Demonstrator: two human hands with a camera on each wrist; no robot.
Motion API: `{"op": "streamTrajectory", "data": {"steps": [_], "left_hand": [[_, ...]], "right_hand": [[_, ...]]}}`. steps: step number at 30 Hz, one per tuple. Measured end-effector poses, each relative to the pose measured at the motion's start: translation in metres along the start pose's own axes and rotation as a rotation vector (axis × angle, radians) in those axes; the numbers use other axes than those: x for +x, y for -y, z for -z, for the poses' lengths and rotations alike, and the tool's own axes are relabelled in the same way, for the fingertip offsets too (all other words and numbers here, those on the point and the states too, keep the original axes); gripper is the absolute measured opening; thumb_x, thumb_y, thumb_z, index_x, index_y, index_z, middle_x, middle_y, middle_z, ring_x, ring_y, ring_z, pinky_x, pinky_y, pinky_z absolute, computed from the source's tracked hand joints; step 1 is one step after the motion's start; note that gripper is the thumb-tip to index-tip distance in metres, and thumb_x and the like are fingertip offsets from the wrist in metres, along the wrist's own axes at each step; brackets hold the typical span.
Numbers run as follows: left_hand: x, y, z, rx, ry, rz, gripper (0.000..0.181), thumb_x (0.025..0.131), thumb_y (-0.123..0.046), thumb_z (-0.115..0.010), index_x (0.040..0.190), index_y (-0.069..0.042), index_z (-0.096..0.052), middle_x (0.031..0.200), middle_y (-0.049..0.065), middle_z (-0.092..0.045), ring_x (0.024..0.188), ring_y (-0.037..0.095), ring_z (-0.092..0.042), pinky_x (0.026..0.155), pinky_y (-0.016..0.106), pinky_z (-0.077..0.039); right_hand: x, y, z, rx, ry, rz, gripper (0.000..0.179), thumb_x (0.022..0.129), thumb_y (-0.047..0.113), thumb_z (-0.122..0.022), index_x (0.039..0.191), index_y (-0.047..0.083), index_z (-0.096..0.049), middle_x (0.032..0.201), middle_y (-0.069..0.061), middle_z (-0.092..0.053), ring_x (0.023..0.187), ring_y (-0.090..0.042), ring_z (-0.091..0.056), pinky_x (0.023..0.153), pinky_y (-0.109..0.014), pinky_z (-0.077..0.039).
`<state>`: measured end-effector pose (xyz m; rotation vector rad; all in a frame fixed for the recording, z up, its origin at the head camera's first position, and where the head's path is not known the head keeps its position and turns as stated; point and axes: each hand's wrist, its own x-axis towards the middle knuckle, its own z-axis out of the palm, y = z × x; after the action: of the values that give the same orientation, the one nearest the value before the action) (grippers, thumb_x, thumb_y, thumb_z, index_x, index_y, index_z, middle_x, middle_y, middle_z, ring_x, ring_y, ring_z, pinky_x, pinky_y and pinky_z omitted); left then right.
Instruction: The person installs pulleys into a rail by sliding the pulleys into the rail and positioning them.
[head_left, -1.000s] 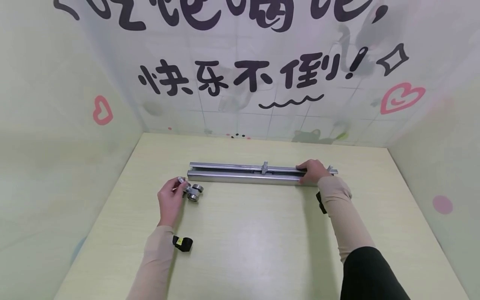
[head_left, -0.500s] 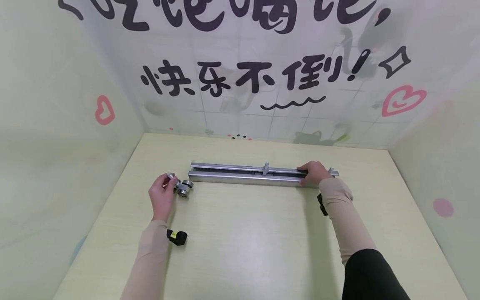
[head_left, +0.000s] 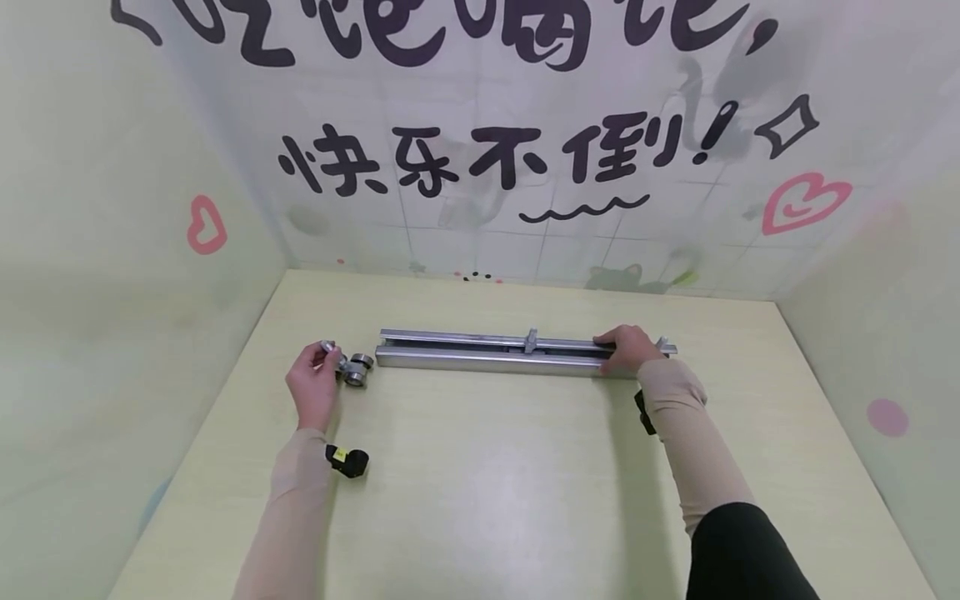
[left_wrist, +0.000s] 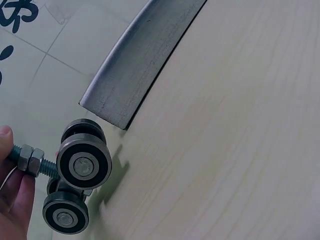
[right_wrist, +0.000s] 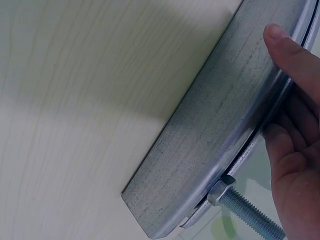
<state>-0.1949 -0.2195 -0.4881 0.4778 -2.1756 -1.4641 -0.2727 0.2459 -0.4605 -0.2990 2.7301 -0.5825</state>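
A slotted steel rail [head_left: 465,360] lies lengthwise on the table, its slot facing up. My right hand [head_left: 628,348] grips it near the right end, with the thumb [right_wrist: 287,47] on the near side wall in the right wrist view. Off the rail's left end, my left hand [head_left: 311,385] pinches a roller trolley [head_left: 356,369] by its threaded bolt. In the left wrist view, the trolley's wheels [left_wrist: 84,165] and the nuts [left_wrist: 31,160] on the bolt show, with the wheels near the rail's cut end [left_wrist: 107,116].
One bolt [head_left: 530,340] stands up from the slot at mid-rail. Another bolt [right_wrist: 252,212] with a nut sticks out near the right end, beside my right hand. The pale wooden table [head_left: 480,483] is bounded by a printed sheet [head_left: 480,242] behind and sheets at both sides.
My left hand has moved left and slightly farther back with the roller trolley, drawing it away from the rail's left end. The right hand and the rail stay in place.
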Motion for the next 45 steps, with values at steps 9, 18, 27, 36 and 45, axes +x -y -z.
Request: {"op": "streamTrajectory", "data": {"steps": [9,18,27,36,45], "left_hand": [[0.013,0.003,-0.008,0.020,0.001,-0.004,0.022,0.088,-0.010,-0.058,0.104,0.006,-0.060,0.094,0.016,-0.061,0.075,0.000,-0.050,0.065,0.007,-0.042],[0.023,0.001,-0.017,0.018,-0.008,-0.002,0.022,0.088,-0.009,-0.058,0.104,0.005,-0.060,0.095,0.016,-0.061,0.076,0.001,-0.049,0.066,0.009,-0.042],[0.030,-0.004,-0.024,0.004,0.013,0.006,0.023,0.088,-0.010,-0.057,0.106,0.005,-0.059,0.096,0.016,-0.061,0.079,0.003,-0.050,0.068,0.010,-0.044],[0.030,-0.005,-0.032,-0.006,0.023,0.001,0.022,0.088,-0.009,-0.058,0.104,0.006,-0.060,0.094,0.017,-0.060,0.078,0.006,-0.050,0.067,0.011,-0.043],[0.026,-0.009,-0.040,-0.029,0.055,-0.001,0.020,0.086,-0.006,-0.059,0.102,0.007,-0.060,0.092,0.017,-0.061,0.075,0.003,-0.050,0.063,0.009,-0.043]], "right_hand": [[0.003,-0.006,-0.001,-0.009,-0.003,0.007,0.060,0.064,0.014,-0.079,0.120,0.005,-0.058,0.124,-0.023,-0.052,0.116,-0.042,-0.044,0.098,-0.050,-0.035],[0.005,-0.007,-0.002,0.001,-0.008,-0.002,0.060,0.064,0.016,-0.080,0.119,0.007,-0.059,0.124,-0.021,-0.053,0.116,-0.040,-0.045,0.099,-0.048,-0.035],[0.005,-0.007,-0.002,0.007,-0.006,-0.015,0.059,0.065,0.014,-0.080,0.120,0.007,-0.059,0.124,-0.021,-0.053,0.116,-0.039,-0.046,0.098,-0.048,-0.037],[0.003,-0.004,-0.001,0.009,0.006,-0.020,0.060,0.065,0.014,-0.079,0.121,0.006,-0.058,0.126,-0.021,-0.052,0.118,-0.040,-0.044,0.099,-0.049,-0.035],[0.003,-0.004,-0.001,-0.002,0.002,-0.029,0.060,0.066,0.015,-0.079,0.121,0.007,-0.058,0.126,-0.021,-0.052,0.118,-0.039,-0.044,0.100,-0.049,-0.034]]}}
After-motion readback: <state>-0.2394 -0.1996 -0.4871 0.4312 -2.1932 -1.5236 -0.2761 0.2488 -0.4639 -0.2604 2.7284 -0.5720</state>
